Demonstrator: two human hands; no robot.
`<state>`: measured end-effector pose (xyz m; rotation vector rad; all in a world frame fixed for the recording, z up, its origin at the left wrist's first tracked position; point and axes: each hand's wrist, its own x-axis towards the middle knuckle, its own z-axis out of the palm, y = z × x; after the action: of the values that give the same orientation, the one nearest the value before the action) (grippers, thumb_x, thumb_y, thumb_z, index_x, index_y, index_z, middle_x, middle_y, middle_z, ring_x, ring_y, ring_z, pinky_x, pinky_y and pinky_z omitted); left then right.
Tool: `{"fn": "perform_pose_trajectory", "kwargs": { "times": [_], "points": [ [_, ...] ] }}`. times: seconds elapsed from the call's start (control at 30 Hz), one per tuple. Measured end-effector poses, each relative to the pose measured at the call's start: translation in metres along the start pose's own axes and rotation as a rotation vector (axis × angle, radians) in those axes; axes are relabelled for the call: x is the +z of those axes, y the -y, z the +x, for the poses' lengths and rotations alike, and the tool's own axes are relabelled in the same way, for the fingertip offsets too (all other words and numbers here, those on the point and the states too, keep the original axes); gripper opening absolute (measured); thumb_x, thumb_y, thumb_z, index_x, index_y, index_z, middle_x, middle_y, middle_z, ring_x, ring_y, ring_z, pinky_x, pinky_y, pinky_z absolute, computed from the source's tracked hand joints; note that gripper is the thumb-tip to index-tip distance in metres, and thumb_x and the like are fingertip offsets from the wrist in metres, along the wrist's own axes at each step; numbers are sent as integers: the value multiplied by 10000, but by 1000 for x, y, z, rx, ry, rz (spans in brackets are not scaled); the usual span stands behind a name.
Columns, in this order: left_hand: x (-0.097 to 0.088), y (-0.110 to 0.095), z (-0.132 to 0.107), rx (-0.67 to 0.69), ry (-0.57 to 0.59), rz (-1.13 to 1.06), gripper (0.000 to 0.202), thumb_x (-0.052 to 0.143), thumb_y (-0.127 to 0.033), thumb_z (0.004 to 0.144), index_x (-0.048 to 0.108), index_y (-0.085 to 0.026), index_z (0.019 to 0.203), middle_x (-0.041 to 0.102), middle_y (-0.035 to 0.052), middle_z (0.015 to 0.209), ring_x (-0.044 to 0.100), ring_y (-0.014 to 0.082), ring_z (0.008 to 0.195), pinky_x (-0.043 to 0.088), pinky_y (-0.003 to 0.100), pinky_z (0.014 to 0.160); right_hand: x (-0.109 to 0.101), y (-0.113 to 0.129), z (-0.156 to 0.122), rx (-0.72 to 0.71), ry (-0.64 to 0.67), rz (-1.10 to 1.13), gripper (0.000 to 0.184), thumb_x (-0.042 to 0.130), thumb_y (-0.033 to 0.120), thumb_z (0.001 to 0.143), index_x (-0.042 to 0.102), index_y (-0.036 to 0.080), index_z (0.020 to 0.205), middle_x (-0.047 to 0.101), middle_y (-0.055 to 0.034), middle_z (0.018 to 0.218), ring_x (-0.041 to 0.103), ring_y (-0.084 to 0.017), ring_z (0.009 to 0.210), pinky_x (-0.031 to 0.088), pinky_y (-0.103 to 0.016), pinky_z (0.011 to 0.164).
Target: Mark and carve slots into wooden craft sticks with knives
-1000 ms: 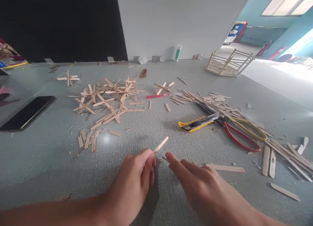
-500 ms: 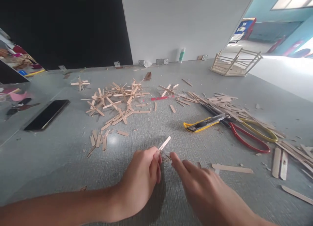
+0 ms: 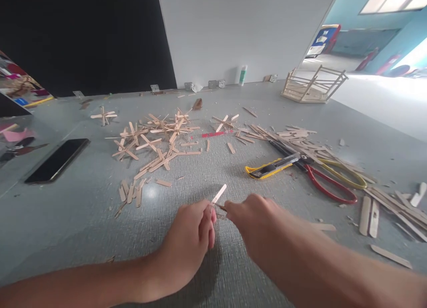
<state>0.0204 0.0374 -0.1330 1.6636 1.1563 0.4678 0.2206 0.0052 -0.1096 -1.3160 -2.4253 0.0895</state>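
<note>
My left hand (image 3: 191,232) is closed around a pale popsicle stick (image 3: 219,193), whose rounded end points up and away between thumb and fingers. Close beside it, my right hand (image 3: 248,214) pinches a thin, narrow piece (image 3: 220,206) that reaches the stick near my left thumb. I cannot tell whether this piece is wood or a blade. Below it, a small see-through thing (image 3: 220,216) shows between the hands, too small to name. Farther out lie a yellow utility knife (image 3: 271,168) and scissors (image 3: 330,183) with red and yellow handles.
Joined popsicle-stick stars (image 3: 160,134) lie in a heap ahead, with cut pieces (image 3: 131,190) nearer. Loose sticks (image 3: 370,214) are spread at right. A phone (image 3: 58,160) rests at left. A glue stick (image 3: 243,75) and a stick frame (image 3: 315,86) stand at the back.
My right hand has turned and its knuckles have risen, with more forearm in view, partly covering a loose stick. The left hand keeps hold of the popsicle stick. The view has shifted slightly right.
</note>
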Motion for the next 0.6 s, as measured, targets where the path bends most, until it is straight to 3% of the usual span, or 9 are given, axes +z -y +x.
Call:
{"fn": "perform_pose_trajectory", "kwargs": {
  "times": [0.1, 0.17, 0.27, 0.33, 0.4, 0.47, 0.6],
  "points": [
    [3, 1, -1, -12, -2, -13, 471, 286, -407, 1114, 485, -214, 733, 509, -31, 569, 470, 133, 535, 359, 235, 521, 11, 5, -10, 68, 134, 0, 422, 540, -21, 744, 674, 125, 1117, 660, -9, 675, 554, -120, 430, 402, -246, 390],
    [3, 0, -2, -40, 7, -62, 471, 294, -464, 1112, 502, -213, 773, 501, -36, 579, 450, 124, 517, 341, 219, 484, 14, 1, -18, 80, 148, 3, 573, 475, -75, 737, 580, 48, 1286, 706, -39, 772, 623, -133, 489, 473, -245, 443],
    [-1, -6, -3, -123, 61, -161, 426, 293, -504, 1104, 503, -224, 863, 486, -59, 591, 389, 99, 435, 286, 185, 390, 11, -8, -26, -6, 5, -61, 509, 371, -77, 879, 484, 8, 1368, 715, -74, 842, 689, -161, 594, 539, -257, 503],
    [-9, -12, -1, -200, 160, -173, 397, 292, -487, 1100, 500, -227, 884, 487, -68, 585, 357, 84, 389, 268, 166, 341, 6, -13, -27, -89, -97, -161, 406, 310, -27, 981, 482, 1, 1348, 710, -88, 834, 701, -188, 637, 570, -287, 535],
    [-19, -17, 2, -299, 367, -140, 350, 335, -463, 1084, 502, -229, 884, 493, -72, 575, 329, 80, 365, 273, 155, 302, 1, -16, -26, -149, -156, -242, 347, 266, 29, 1041, 519, 23, 1278, 713, -104, 841, 707, -209, 675, 595, -320, 584],
    [-29, -20, 5, -356, 492, -100, 323, 379, -464, 1059, 499, -234, 867, 499, -66, 568, 331, 87, 355, 253, 149, 264, -1, -17, -24, -171, -166, -258, 358, 221, 67, 1074, 533, 43, 1248, 711, -104, 850, 704, -205, 683, 598, -320, 600],
    [-37, -22, 6, -348, 515, -51, 329, 358, -452, 1058, 517, -232, 873, 508, -63, 580, 352, 84, 358, 257, 137, 265, 1, -17, -26, -195, -52, -171, 387, 198, 92, 1098, 485, 30, 1349, 668, -45, 779, 656, -157, 589, 542, -258, 502]
  ]
}}
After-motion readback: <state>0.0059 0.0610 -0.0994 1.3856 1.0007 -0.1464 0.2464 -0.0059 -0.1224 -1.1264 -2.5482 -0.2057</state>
